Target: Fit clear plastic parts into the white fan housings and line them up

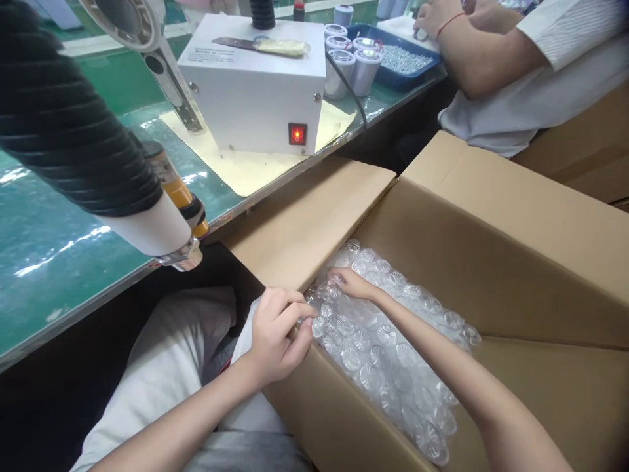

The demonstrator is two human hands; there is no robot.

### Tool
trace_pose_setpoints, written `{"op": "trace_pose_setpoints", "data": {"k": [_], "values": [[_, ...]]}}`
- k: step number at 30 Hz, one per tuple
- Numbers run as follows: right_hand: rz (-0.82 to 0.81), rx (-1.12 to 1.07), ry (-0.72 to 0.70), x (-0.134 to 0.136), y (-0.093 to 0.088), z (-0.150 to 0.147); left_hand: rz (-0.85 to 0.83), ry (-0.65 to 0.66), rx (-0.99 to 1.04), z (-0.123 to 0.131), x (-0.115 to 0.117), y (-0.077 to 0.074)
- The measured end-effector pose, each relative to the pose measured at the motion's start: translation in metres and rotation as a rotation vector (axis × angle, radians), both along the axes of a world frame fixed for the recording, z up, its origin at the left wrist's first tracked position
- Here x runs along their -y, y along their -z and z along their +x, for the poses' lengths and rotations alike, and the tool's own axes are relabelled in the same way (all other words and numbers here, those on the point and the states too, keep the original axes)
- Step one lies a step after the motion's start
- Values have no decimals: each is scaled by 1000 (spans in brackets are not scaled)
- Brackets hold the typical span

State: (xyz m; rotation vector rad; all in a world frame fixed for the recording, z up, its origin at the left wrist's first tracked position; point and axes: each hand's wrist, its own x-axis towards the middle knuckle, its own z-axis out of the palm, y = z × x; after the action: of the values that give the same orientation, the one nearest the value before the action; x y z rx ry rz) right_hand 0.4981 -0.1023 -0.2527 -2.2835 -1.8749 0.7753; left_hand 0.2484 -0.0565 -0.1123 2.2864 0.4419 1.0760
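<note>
A large open cardboard box [491,262] stands beside my lap, with several clear plastic cups [388,354] nested in rows inside it. My left hand [278,334] rests at the box's near-left edge, its fingers pinched on the end of a clear cup stack. My right hand [351,283] reaches into the box with curled fingers on the far end of the cups near the back-left corner.
A green workbench [59,249] runs along the left, bearing a white machine box [255,85] with a lit red switch and a black corrugated hose [73,124]. Another person's arm [486,52] works over a blue tray [403,62] of small parts and grey cylinders at upper right.
</note>
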Motion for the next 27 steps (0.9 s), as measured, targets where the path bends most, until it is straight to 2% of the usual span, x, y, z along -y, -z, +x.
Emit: {"op": "trace_pose_setpoints", "data": {"k": [4,7,11,16,22,24,27], "values": [[-63,55,163,-9,8,12,2,-1,-3,0,0,1],[-137,181,334,-29,20,35,-5,-1,-8,-1,1,0],[-232,286,451,-54,34,53,-13,-6,-8,0,1,-3],[-245,345,586,-66,47,57,-6,-13,7,2,1,-3],[-253,361,870,-73,57,52,-1,-14,-6,0,1,-3],[-229,342,890,-72,58,49,-5,-5,-9,0,1,-3],[-169,313,842,-62,59,45,-6,3,-15,-1,1,-1]]}}
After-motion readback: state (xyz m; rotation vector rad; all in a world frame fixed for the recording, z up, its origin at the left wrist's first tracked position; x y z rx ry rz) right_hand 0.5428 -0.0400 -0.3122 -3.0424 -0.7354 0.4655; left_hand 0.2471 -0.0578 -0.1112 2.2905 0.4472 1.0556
